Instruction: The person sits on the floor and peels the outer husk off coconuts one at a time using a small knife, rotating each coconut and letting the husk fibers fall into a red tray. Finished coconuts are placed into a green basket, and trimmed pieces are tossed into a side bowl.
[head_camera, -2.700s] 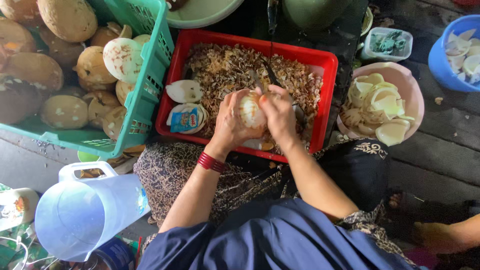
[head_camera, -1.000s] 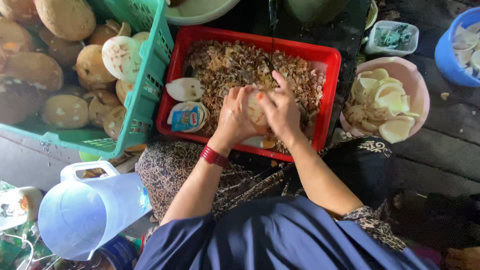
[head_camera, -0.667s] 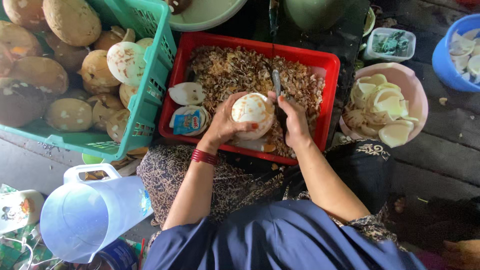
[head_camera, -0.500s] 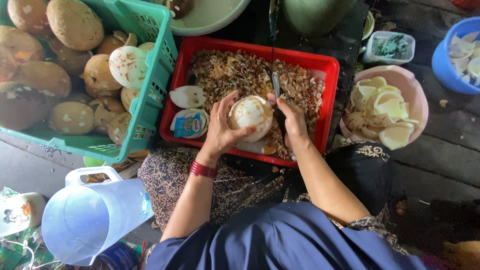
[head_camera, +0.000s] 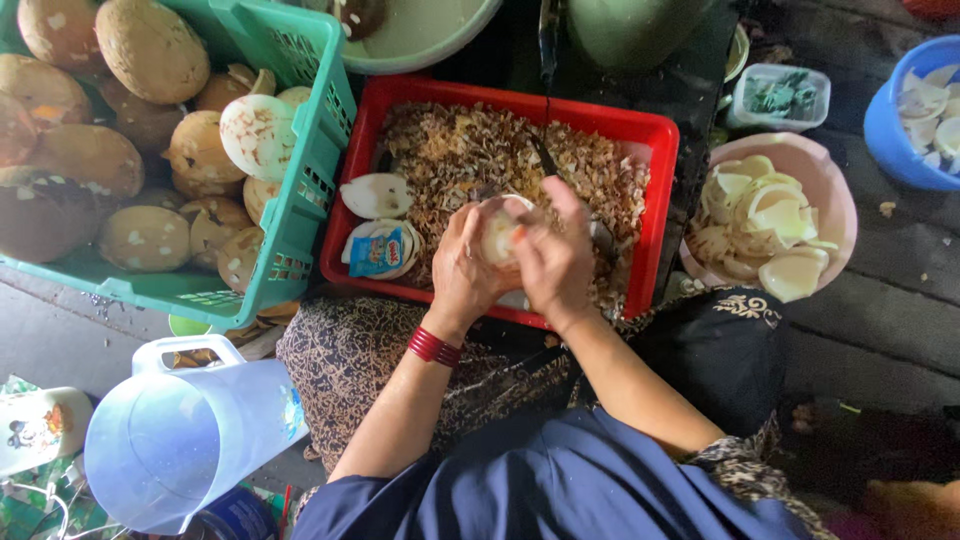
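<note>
My left hand (head_camera: 466, 268) cups a pale, partly peeled coconut piece (head_camera: 497, 228) over the red crate (head_camera: 660, 170). My right hand (head_camera: 556, 258) is closed against that piece from the right, and a dark knife blade (head_camera: 547, 160) sticks out beyond it toward the far side of the crate. The handle is hidden in my fist. The crate is filled with brown shavings (head_camera: 460, 150). A white coconut piece (head_camera: 375, 196) and a small cup with a printed lid (head_camera: 380, 250) lie at its left end. A red bangle (head_camera: 433, 347) circles my left wrist.
A green crate (head_camera: 310, 140) of brown coconuts (head_camera: 150, 45) stands at left. A pink bowl (head_camera: 838, 195) of peeled white pieces sits at right, a blue bowl (head_camera: 890, 130) beyond it. A clear plastic jug (head_camera: 180, 440) stands by my left knee.
Both hands have come together over the coconut piece again, the right hand now covering more of it. The view has shifted slightly; the crates and bowls have not moved.
</note>
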